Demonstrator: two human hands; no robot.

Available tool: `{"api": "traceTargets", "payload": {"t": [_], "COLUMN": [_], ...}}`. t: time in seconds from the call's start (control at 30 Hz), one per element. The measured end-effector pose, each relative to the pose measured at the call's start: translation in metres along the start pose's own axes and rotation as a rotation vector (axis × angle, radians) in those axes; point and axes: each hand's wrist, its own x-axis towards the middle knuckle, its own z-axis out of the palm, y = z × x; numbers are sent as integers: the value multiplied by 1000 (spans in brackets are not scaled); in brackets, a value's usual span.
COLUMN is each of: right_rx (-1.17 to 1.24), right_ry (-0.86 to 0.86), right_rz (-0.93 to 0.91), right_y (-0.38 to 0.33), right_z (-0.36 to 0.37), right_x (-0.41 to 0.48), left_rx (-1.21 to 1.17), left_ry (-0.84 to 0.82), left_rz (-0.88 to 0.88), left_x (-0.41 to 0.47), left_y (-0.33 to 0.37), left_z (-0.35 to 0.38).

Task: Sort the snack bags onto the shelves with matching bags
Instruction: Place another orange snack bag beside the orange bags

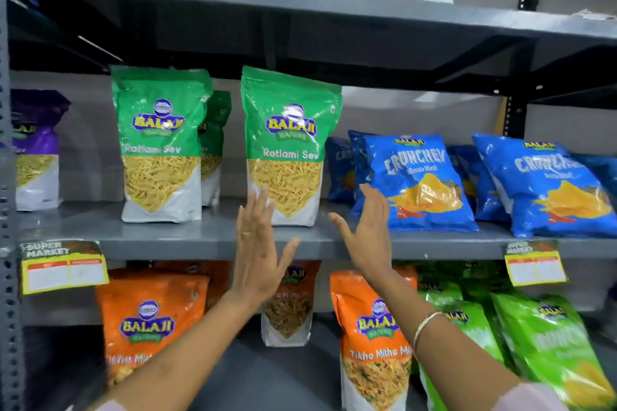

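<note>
A green Ratlami Sev bag point(288, 143) stands upright on the middle shelf point(207, 237). My left hand point(258, 247) is raised flat in front of its lower left corner, fingers apart, holding nothing. My right hand point(369, 230) is open just right of the bag, between it and a blue Crunchex bag point(417, 182). Neither hand grips the green bag. Another green Ratlami Sev bag point(160, 143) stands to the left, with a third partly hidden behind it.
A purple bag point(35, 150) stands at the far left of the middle shelf, more blue Crunchex bags point(547, 183) at the right. The lower shelf holds orange Tikha Mitha Mix bags point(150, 320) and light green bags point(547, 347). Yellow price tags point(63, 267) hang from the shelf edge.
</note>
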Motion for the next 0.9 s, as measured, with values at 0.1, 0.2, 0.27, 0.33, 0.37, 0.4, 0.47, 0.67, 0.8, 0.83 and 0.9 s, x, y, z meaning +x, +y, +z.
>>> {"api": "traceTargets", "payload": {"t": [0.1, 0.2, 0.27, 0.33, 0.37, 0.4, 0.47, 0.67, 0.8, 0.83, 0.9], "right_rx": [-85, -174, -230, -314, -353, -378, -361, 203, 425, 459, 491], "right_ry": [88, 150, 147, 99, 74, 60, 61, -249, -634, -706, -761], "right_rz": [-2, 60, 120, 132, 124, 121, 155, 712, 793, 772, 755], "right_y": [30, 70, 100, 123, 131, 137, 146, 192, 215, 217, 222], "right_z": [-14, -26, -31, -35, -35, -34, -31, -14, -7, -7, -5], "right_x": [-28, -58, -78, -92, -96, -98, -103, -136, -146, -149, -152], "left_rx": [14, -33, -69, -121, -156, -212, -334, -557, -658, -652, -647], "left_ry": [-108, -253, -366, -472, -538, -626, -749, -942, -932, -937, -927], "left_rz": [40, -7, -72, -249, -372, -503, -722, -1059, -1061, -1058, -1053], "left_x": [-50, -102, -130, -147, -151, -153, -155, -171, -177, -179, -183], "left_y": [18, 32, 37, 39, 39, 40, 42, 39, 47, 49, 50], "left_z": [24, 49, 67, 86, 96, 105, 122, 157, 162, 164, 167]}}
